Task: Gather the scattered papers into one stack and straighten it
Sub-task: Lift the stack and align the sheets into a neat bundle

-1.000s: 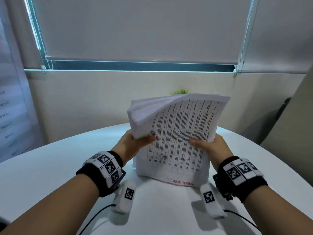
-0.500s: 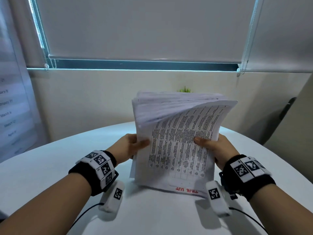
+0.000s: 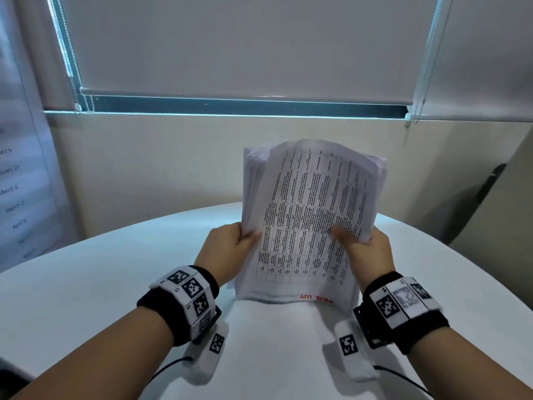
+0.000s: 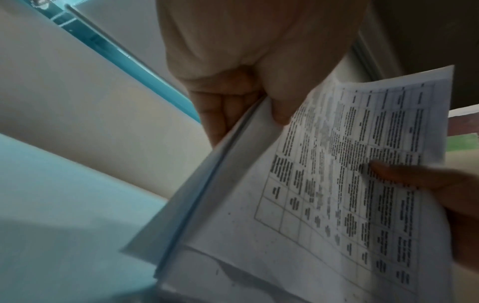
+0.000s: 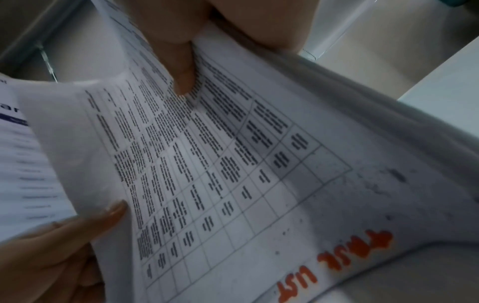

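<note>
A thick stack of papers [image 3: 305,215] stands on its lower edge on the white round table [image 3: 86,284], leaning slightly away from me. Its front sheet carries a printed table and red lettering at the bottom. My left hand [image 3: 230,243] grips the stack's left edge, thumb on the front sheet. My right hand [image 3: 363,249] grips the right edge the same way. In the left wrist view the left hand [image 4: 259,98] pinches the stack of papers [image 4: 324,194]. The right wrist view shows the right thumb [image 5: 181,67] pressed on the front sheet [image 5: 220,164]. The upper sheets fan unevenly.
A pale wall and a window with lowered roller blinds [image 3: 245,44] rise behind the table. A whiteboard or calendar panel [image 3: 17,183] stands at the left. A dark chair back [image 3: 490,180] shows at the right, beyond the table edge.
The stack has been tipped more upright and its fanned top has closed up. The green plant top behind it is now hidden. Both hands keep their hold on the sides.
</note>
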### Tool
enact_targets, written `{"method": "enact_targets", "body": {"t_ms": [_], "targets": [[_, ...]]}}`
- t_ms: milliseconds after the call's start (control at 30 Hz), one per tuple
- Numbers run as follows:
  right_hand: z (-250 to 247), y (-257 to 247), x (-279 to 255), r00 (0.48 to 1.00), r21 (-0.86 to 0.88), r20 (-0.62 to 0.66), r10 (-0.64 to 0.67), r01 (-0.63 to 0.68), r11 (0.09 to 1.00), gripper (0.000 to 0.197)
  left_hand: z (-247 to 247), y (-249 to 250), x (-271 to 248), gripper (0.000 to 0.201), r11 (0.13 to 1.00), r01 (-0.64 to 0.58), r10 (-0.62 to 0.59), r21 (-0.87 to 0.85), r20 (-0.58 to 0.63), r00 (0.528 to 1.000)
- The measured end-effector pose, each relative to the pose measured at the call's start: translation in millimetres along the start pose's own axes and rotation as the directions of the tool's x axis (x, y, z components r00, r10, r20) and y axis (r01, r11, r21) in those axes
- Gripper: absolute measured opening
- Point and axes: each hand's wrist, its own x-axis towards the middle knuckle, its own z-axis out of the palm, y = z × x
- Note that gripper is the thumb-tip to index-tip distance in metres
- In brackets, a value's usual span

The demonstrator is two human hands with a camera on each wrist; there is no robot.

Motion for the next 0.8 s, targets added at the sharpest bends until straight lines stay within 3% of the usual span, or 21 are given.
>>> {"method": "enact_targets", "body": {"t_ms": [133, 233, 367, 567, 700, 800], "targets": [[0, -2, 3, 0.998, -0.040, 0.031, 0.050, -0.049, 0.998, 0.017, -4, -16, 3, 0.029, 0.991, 0.103, -0.074, -0.091, 0.277, 0.958], [-5, -4, 10, 0.993, -0.024, 0.072, 0.094, -0.093, 0.995, 0.024, -17, -24, 5, 0.040, 0.997, 0.079, -0.064, -0.018, 0.423, 0.904], [-12, -4, 14, 0.983, 0.021, 0.135, 0.127, -0.131, 0.991, 0.025, -25, -31, 4, 0.041, 0.988, -0.017, -0.047, 0.156, 0.399, 0.916], [-15, -4, 16, 0.975, 0.093, 0.183, 0.127, -0.146, 0.985, 0.028, -17, -39, 5, 0.030, 0.975, -0.076, 0.001, 0.209, 0.337, 0.942], [-15, -5, 19, 0.961, 0.107, 0.242, 0.134, -0.163, 0.981, 0.079, -14, -40, 8, 0.026, 0.974, -0.076, -0.006, 0.212, 0.365, 0.931], [-17, -3, 21, 0.956, 0.123, 0.262, 0.131, -0.168, 0.978, 0.091, -14, -40, 11, 0.027, 0.969, -0.073, -0.024, 0.234, 0.387, 0.922]]}}
